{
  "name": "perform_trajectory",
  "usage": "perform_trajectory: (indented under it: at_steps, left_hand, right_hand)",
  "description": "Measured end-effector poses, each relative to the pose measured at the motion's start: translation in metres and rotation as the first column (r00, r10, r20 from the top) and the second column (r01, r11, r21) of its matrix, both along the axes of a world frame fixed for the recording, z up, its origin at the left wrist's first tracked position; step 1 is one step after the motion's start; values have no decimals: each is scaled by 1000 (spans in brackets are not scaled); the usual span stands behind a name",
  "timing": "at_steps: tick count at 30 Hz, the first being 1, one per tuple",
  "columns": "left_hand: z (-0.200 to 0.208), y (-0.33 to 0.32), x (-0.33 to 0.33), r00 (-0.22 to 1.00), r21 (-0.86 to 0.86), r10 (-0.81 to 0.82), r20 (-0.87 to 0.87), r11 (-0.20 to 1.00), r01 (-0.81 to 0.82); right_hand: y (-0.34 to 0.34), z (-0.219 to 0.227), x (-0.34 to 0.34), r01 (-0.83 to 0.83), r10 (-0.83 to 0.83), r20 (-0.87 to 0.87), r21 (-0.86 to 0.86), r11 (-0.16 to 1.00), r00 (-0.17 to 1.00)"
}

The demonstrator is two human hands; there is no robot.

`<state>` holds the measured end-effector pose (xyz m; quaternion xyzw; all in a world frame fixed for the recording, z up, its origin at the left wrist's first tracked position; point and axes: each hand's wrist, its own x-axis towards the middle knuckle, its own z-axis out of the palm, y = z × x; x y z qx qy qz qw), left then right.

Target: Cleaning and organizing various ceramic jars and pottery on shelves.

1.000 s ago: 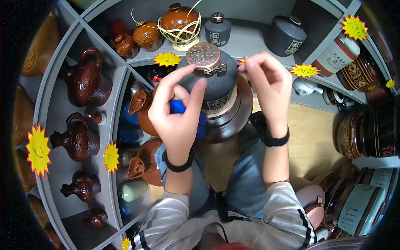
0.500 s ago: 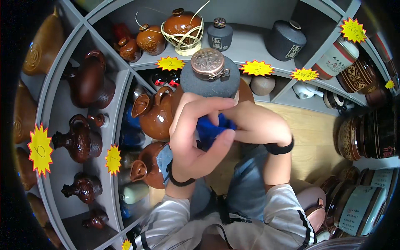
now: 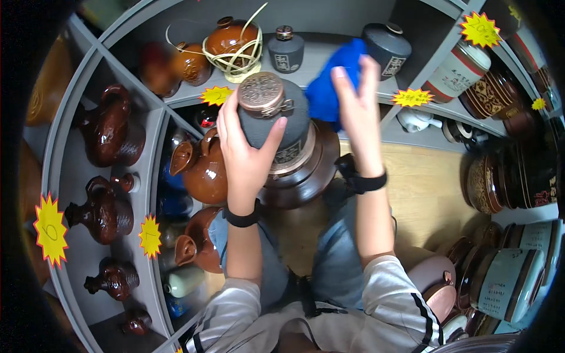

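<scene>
My left hand (image 3: 244,144) is wrapped against the near left side of a dark grey jar (image 3: 289,132), thumb on its front and fingers along its far left side. The jar has an embossed copper-coloured lid (image 3: 261,94) with a clasp facing right. It stands upright on a broad brown glazed base (image 3: 318,170). To the right of the jar, my right hand (image 3: 360,103) grips a bunched blue cloth (image 3: 329,85) between thumb and fingers. The cloth hangs in front of the upper shelf, apart from my left hand.
Brown gourd-shaped bottles (image 3: 229,44) and small grey jars (image 3: 286,52) stand on the curved shelf ahead. Brown jugs (image 3: 206,170) sit close to my left arm. Pale blue jars (image 3: 509,279) and a round brown bag (image 3: 432,276) are at the right, beside the wooden floor (image 3: 424,188).
My hands have moved apart. The left has gone from the cloth onto the grey jar; the right has carried the blue cloth up and right, spreading it out. The view has shifted slightly.
</scene>
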<state>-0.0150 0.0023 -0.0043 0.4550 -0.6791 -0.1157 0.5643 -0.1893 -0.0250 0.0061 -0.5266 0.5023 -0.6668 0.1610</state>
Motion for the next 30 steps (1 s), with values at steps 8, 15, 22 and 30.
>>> perform_trajectory:
  at_steps: [8,15,22,30]
  left_hand:
    - [1,-2,-1,998,-25,54,35,998,-53]
    - [-6,-5,-3,998,-105,60,1,993,-60]
    - [-9,-7,-3,999,-110,29,-40,993,-33]
    - [-8,-7,-1,999,-108,52,-10,993,-52]
  right_hand:
    - [-4,1,1,-351,375,-202,145,925,905]
    - [23,25,-27,-561,653,-296,342,754,698]
    - [-2,-3,10,-242,250,-259,64,968,933]
    - [30,33,-27,-473,613,-435,393,788,660]
